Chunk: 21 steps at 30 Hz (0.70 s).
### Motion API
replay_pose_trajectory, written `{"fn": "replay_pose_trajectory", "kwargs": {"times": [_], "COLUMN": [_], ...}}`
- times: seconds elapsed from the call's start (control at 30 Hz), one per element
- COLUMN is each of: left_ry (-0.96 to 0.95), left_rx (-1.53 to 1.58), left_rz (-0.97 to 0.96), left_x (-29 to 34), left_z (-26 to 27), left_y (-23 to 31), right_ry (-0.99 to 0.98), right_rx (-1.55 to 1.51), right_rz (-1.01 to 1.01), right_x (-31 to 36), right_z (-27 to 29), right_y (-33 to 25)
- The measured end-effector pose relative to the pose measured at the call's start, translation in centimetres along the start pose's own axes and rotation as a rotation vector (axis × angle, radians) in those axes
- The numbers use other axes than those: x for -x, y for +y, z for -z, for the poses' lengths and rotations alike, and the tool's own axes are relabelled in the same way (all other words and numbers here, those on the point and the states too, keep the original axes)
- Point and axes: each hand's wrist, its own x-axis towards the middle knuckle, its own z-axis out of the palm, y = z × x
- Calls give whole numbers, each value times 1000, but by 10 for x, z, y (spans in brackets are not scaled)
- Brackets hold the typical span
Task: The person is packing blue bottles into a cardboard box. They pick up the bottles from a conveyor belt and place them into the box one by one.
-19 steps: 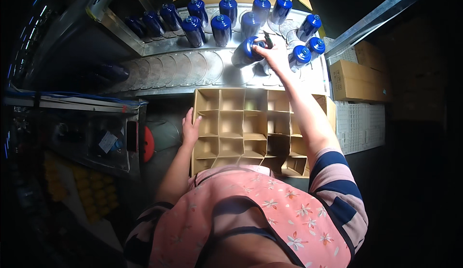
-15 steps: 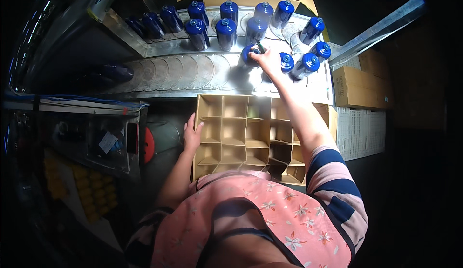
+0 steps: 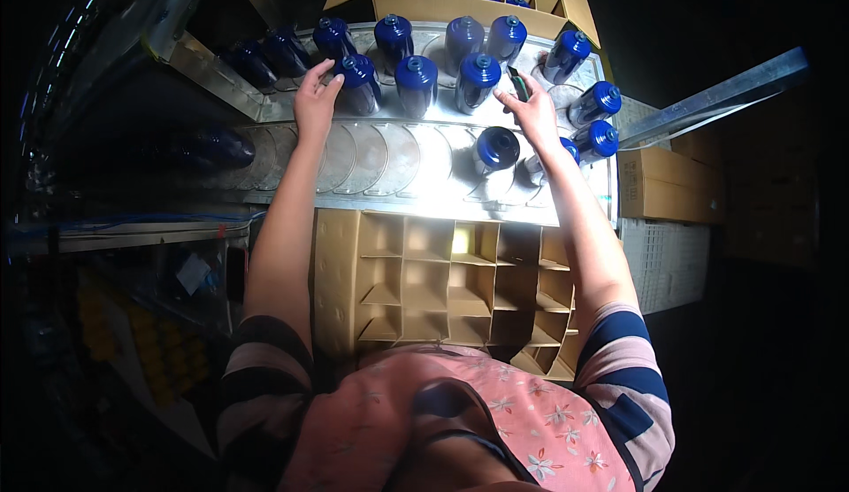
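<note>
Several blue bottles with narrow necks stand on a metal conveyor. My left hand (image 3: 316,98) is beside the left front bottle (image 3: 360,85), its fingers apart; whether they touch it is unclear. Another bottle (image 3: 417,85) stands in the middle of that row. My right hand (image 3: 532,110) is closed on a slim dark tool with a green edge (image 3: 519,85), its kind unclear. The thumb side of that hand is close to the row's right bottle (image 3: 478,80). Nearer me, one blue bottle (image 3: 497,149) shows a dark round end without a visible neck.
In front of me is a cardboard box (image 3: 336,271) with divider cells. A second divided box (image 3: 469,3), holding blue bottles, is behind the conveyor (image 3: 380,160). A metal bar (image 3: 716,98) slants out at the right, above brown cartons (image 3: 668,182).
My left hand has left the divided box and reached up to the bottles. My right hand has moved right, off the nearer bottle. The front bottles now sit closer together.
</note>
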Motion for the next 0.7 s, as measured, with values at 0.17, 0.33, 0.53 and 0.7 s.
{"fn": "replay_pose_trajectory", "kwargs": {"times": [0.17,0.33,0.53,0.7], "left_ry": [-211,-124,-355,-666], "left_rx": [-400,-12,-152,-485], "left_rz": [-15,15,-5,68], "left_x": [-87,-90,-77,-66], "left_z": [-43,-51,-68,-100], "left_y": [-32,-45,-17,-1], "right_ry": [-110,38,92,61], "right_rx": [97,232,318,283], "right_rz": [-59,-75,-85,-96], "right_x": [-71,-87,-89,-83], "right_z": [-35,-54,-56,-51], "right_y": [12,29,23,21]}}
